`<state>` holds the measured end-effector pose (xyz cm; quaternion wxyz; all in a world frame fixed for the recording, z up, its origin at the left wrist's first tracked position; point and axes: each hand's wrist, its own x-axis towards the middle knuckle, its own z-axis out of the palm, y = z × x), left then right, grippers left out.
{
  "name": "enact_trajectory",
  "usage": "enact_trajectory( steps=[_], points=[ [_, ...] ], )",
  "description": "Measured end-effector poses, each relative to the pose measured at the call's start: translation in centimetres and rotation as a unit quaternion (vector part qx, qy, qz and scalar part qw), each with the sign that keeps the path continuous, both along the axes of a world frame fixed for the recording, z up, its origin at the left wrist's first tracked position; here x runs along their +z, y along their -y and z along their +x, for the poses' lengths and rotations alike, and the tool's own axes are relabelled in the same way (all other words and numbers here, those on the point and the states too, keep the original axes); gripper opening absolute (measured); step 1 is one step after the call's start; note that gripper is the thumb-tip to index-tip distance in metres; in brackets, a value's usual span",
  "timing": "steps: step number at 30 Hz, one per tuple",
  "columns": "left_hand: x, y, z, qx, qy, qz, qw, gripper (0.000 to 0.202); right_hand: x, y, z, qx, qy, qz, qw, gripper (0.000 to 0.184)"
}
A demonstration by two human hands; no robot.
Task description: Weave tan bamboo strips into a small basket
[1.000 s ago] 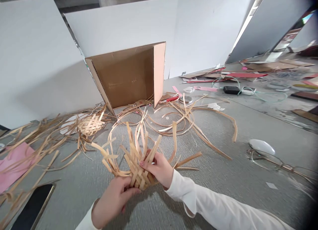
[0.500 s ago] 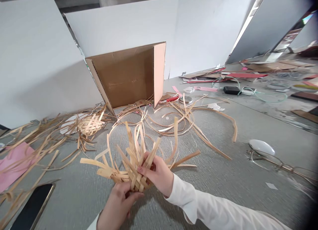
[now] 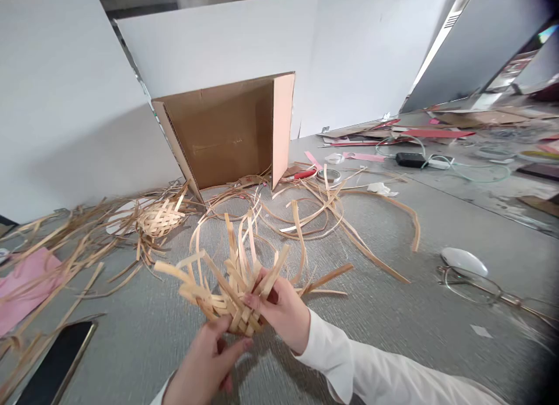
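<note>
A partly woven piece of flat tan strips (image 3: 213,303) is held up close in front of me, its loose ends fanning upward and to both sides. My right hand (image 3: 283,312) pinches crossing strips on its right side between thumb and fingers. At its lower left edge is my left hand (image 3: 205,358), index finger against the weave and thumb under the bottom edge; its other fingers are partly hidden. Long loose strips (image 3: 301,236) stand and curl just behind the piece.
An open cardboard box (image 3: 227,137) leans against white panels (image 3: 358,61). A woven ball (image 3: 161,217) lies among loose strips at left. Nearby are a phone (image 3: 56,364), pink paper (image 3: 28,285), tape (image 3: 328,175), a white mouse (image 3: 463,261), glasses (image 3: 474,285) and a black box with cable (image 3: 410,159).
The left end of the woven piece has tilted up and inward. My left hand has shifted slightly down and left, its thumb lower on the edge. My right hand keeps its pinch.
</note>
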<state>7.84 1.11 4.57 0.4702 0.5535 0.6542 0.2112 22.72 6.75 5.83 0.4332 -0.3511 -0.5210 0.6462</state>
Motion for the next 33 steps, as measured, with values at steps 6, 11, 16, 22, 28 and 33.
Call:
enact_trajectory(
  steps=[6, 11, 16, 22, 28, 33],
  points=[
    [2.0, -0.5, -0.9, 0.084, 0.061, 0.063, 0.993, 0.039, 0.4, -0.1, 0.2, -0.025, -0.01, 0.01, 1.0, 0.028],
    [1.5, -0.7, -1.0, 0.127, 0.094, 0.139, 0.978, 0.027, -0.2, 0.3, -0.3, -0.022, 0.009, 0.016, 1.0, 0.027],
    [1.5, -0.3, -0.8, 0.096, 0.097, 0.176, 0.975, 0.019, -0.1, 0.5, -0.3, -0.014, 0.004, 0.04, 0.999, 0.031],
    [1.3, 0.0, -0.7, 0.085, 0.104, 0.174, 0.976, 0.017, 0.1, 0.7, -0.4, -0.006, -0.013, 0.011, 1.0, 0.037],
    [0.9, 0.1, -0.9, 0.105, 0.13, 0.186, 0.968, 0.017, 0.2, 0.8, -0.3, -0.043, 0.004, 0.062, 0.997, 0.036],
    [1.2, 0.0, -0.8, 0.125, 0.122, 0.196, 0.965, 0.015, 0.4, 0.9, -0.1, -0.044, 0.015, 0.064, 0.997, 0.038]
  ],
)
